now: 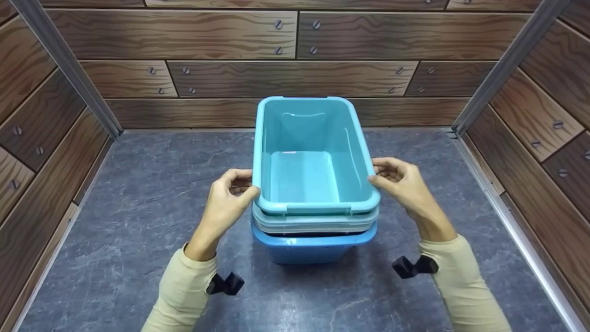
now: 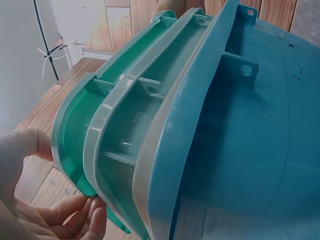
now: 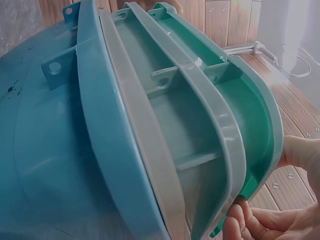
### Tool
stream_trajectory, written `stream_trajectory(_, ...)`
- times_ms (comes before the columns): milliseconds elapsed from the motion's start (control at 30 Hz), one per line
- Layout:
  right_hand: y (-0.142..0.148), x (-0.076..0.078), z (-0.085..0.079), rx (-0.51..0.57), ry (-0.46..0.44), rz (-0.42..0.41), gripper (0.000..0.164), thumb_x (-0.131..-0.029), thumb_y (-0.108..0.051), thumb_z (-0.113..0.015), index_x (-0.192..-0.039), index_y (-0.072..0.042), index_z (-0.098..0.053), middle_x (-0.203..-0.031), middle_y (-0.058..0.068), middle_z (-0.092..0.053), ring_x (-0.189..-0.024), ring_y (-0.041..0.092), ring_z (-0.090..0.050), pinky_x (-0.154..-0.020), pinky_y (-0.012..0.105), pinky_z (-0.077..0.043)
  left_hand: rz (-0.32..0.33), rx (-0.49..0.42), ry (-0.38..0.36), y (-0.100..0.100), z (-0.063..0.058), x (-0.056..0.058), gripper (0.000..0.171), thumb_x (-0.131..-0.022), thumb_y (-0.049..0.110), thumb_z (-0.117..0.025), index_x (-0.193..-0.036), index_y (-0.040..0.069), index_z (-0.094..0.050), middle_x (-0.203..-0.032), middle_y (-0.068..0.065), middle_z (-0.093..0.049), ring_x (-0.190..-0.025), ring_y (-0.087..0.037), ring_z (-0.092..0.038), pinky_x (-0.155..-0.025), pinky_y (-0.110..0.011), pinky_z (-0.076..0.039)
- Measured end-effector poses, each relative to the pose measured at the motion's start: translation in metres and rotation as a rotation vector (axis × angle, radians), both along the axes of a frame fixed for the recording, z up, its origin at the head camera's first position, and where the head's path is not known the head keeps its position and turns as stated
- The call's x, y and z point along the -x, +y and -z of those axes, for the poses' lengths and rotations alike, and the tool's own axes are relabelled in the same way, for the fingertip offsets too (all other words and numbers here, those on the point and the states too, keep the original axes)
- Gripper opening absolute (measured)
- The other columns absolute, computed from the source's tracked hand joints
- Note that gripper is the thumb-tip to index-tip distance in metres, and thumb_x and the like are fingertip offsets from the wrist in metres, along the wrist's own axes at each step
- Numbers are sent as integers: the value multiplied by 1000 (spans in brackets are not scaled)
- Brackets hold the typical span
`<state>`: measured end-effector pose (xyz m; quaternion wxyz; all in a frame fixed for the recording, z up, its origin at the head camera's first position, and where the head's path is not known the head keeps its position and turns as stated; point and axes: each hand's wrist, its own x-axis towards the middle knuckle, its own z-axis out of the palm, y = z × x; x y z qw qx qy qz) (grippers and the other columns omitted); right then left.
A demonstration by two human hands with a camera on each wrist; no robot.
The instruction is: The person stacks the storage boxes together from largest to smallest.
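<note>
Several plastic bins stand nested in one stack at the middle of the floor. On top is a turquoise bin, its inside open to view. Below its rim show a pale turquoise bin, a whitish rim and, lowest, a blue bin. My left hand pinches the top bin's left rim, thumb on the outer edge and fingers curled beneath. Opposite it, my right hand grips the right rim the same way. Both wrist views show fingertips under the top rim, with gaps between the upper rims.
A dark grey marbled floor surrounds the stack. Wood-patterned panels form the back and side walls, with metal strips along their edges. The stack's far end stands near the back wall. Black wrist mounts sit on both sleeves.
</note>
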<state>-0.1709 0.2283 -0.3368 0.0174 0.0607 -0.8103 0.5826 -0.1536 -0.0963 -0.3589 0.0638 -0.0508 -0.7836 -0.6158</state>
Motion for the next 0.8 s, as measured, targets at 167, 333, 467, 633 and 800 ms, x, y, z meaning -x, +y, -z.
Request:
stream_trajectory(167,2,-1,1,-21,8,4,38,-86,2,-62,-120,18,-54,-82,-15,-61,-78,-1,-59,-74,12,-52,12,41,32,0,0,-2,28,-83,3,-59,-110,-3,-64,-111,-19,-64,-96,-24,-62,-92,-35,-53)
stream_trajectory(333,3,0,3,-20,3,13,37,-88,1,-61,-120,17,-55,-81,-16,-61,-78,-2,-60,-75,12,-52,28,80,65,-1,1,-2,27,-84,3,-59,-109,-3,-64,-110,-18,-63,-97,-26,-63,-94,-39,-54)
stream_trajectory(467,3,0,3,-16,-8,18,37,-88,0,-61,-120,17,-55,-81,-15,-61,-77,-2,-60,-74,12,-51,30,95,61,-1,1,-2,27,-84,4,-59,-110,-3,-64,-110,-18,-62,-99,-26,-63,-95,-39,-53)
stream_trajectory(633,2,1,2,-14,-28,20,37,-90,-2,-61,-122,16,-54,-82,-15,-61,-78,-2,-60,-75,12,-52,32,101,38,-2,0,-1,29,-84,4,-59,-112,-3,-63,-112,-18,-62,-100,-27,-62,-96,-39,-53)
stream_trajectory(800,3,4,3,-24,-34,18,37,-93,-4,-58,-123,16,-53,-83,-19,-62,-79,-4,-60,-75,12,-52,43,110,17,-4,-1,0,31,-84,4,-61,-115,-2,-62,-115,-18,-62,-102,-27,-61,-98,-42,-52)
